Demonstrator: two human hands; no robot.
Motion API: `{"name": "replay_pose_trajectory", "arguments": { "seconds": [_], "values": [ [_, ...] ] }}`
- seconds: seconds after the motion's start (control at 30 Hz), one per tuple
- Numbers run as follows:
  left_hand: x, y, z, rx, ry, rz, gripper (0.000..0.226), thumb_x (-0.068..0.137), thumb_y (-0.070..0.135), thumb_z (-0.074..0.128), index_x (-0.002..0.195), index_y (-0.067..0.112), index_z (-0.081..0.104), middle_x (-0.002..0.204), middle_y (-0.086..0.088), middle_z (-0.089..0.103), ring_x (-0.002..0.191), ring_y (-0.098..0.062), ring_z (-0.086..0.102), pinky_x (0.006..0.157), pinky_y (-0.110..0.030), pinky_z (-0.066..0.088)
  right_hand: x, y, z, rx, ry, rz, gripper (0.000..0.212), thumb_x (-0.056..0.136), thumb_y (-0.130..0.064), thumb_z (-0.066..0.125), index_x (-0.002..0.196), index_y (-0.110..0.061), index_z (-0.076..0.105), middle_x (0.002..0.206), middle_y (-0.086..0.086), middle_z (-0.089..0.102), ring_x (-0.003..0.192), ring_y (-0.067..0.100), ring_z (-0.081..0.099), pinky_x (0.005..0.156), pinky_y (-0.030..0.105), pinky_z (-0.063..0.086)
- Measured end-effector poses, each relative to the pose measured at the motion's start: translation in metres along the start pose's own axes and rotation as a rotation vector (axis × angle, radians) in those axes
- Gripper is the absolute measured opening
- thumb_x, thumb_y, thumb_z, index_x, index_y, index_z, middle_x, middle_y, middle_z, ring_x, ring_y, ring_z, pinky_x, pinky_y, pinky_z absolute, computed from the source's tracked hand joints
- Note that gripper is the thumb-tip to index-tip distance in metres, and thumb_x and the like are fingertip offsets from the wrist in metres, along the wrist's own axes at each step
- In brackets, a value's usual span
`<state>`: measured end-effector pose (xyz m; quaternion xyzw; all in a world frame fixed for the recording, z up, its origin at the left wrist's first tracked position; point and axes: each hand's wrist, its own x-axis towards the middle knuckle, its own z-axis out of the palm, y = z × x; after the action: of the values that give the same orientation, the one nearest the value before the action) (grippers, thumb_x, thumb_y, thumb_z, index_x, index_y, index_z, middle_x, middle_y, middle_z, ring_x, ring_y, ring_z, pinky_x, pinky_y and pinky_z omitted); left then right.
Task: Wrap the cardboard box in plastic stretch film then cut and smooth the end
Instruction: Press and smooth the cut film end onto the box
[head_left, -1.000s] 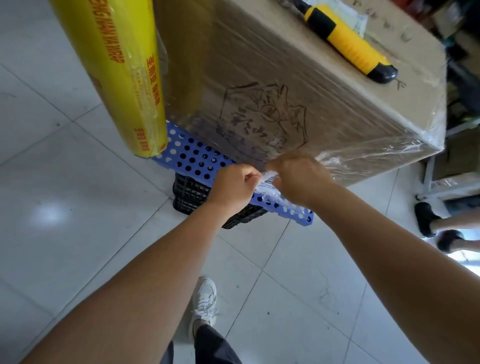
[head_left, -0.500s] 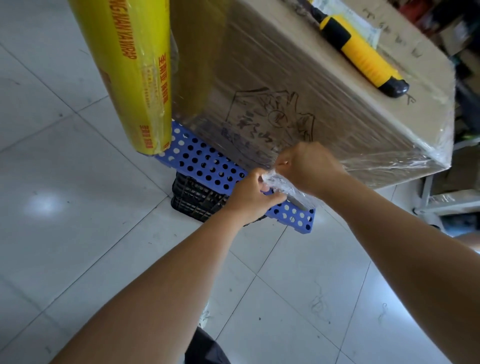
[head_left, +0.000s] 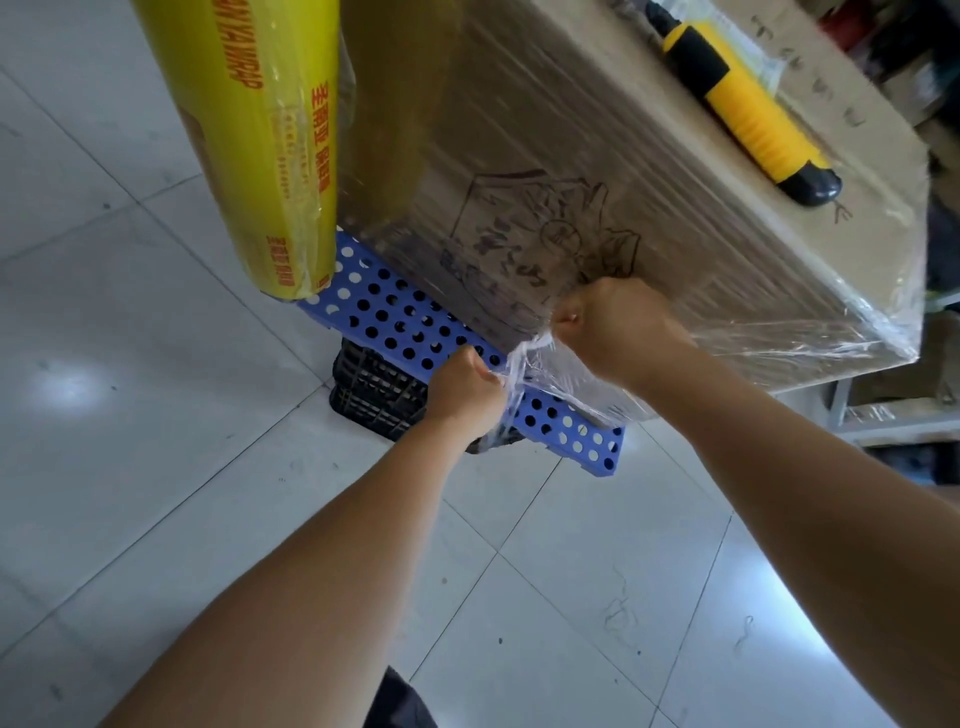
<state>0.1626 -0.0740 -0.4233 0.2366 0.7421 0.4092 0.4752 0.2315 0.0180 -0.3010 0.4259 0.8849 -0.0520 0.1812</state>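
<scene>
Two hands, left (head_left: 465, 387) and right (head_left: 618, 332), pinch bunched film (head_left: 519, 364) at frame centre below a wrapped box (head_left: 545, 156), over white floor tiles (head_left: 130, 415).

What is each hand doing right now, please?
Left hand: closed, gripping the stretch film.
Right hand: closed, pinching the same film against the cardboard box.

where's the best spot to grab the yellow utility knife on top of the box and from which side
Take the utility knife by its ribbed yellow handle, around the middle, coming down from above with fingers across its width. It lies flat and loose on the top of the cardboard box, nothing crowding it. The black end near the box's edge may hold the blade; I can't tell, so keep off it.
</scene>
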Motion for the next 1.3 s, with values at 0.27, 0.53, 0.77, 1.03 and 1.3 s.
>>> {"name": "replay_pose_trajectory", "arguments": {
  "seconds": [0.27, 0.53, 0.77, 1.03, 1.3],
  "values": [
    [-0.003, -0.008, -0.024, -0.06, 0.041, -0.02, 0.023, 0.087, 0.009, 0.051, 0.072, 0.015, 0.035, 0.084, -0.011, 0.059, 0.068, -0.017, 0.056, 0.05, -0.027, 0.041, -0.004, -0.002, 0.0, -0.086, -0.07, -0.008, 0.024, 0.098, -0.023, 0.042, 0.095, -0.016, 0.064, 0.086, 0.005, 0.067, 0.078, 0.024, 0.064, 0.075, 0.042, 0.056],
    [-0.006, -0.006, -0.044, -0.236, -0.232, -0.119, 0.009, 0.093, 0.01, 0.044, 0.094, 0.018, 0.046, 0.076, -0.004, 0.041, 0.057, -0.017, 0.034, 0.056, -0.031, 0.035, -0.003, -0.007, 0.012, -0.143, -0.111, -0.103, 0.026, 0.099, -0.024, 0.041, 0.087, -0.014, 0.061, 0.086, 0.006, 0.065, 0.074, 0.021, 0.062, 0.073, 0.037, 0.056],
    [-0.007, 0.005, -0.049, 0.042, -0.06, 0.215, 0.02, 0.085, 0.031, 0.06, 0.079, 0.012, 0.061, 0.069, 0.001, 0.056, 0.064, -0.016, 0.05, 0.052, -0.026, 0.036, -0.001, -0.008, -0.007, -0.192, -0.035, -0.091, 0.03, 0.098, -0.033, 0.043, 0.086, -0.017, 0.065, 0.08, 0.003, 0.068, 0.072, 0.022, 0.065, 0.07, 0.04, 0.058],
    [-0.001, 0.015, -0.06, 0.058, 0.05, 0.242, 0.022, 0.091, 0.021, 0.054, 0.098, 0.007, 0.069, 0.082, 0.001, 0.061, 0.072, -0.011, 0.054, 0.064, -0.023, 0.039, -0.024, 0.0, -0.016, -0.44, -0.117, -0.027, 0.013, 0.093, -0.012, 0.055, 0.104, -0.011, 0.063, 0.082, 0.006, 0.065, 0.065, 0.021, 0.058, 0.061, 0.031, 0.053],
    [0.004, 0.007, -0.059, 0.159, 0.103, 0.261, 0.025, 0.092, 0.023, 0.054, 0.103, 0.006, 0.07, 0.1, -0.009, 0.071, 0.083, -0.018, 0.061, 0.066, -0.024, 0.04, -0.031, 0.008, -0.022, -0.693, 0.327, -0.273, 0.012, 0.069, -0.006, 0.069, 0.064, -0.016, 0.066, 0.059, -0.005, 0.056, 0.072, 0.02, 0.055, 0.059, 0.029, 0.044]
  ]
}}
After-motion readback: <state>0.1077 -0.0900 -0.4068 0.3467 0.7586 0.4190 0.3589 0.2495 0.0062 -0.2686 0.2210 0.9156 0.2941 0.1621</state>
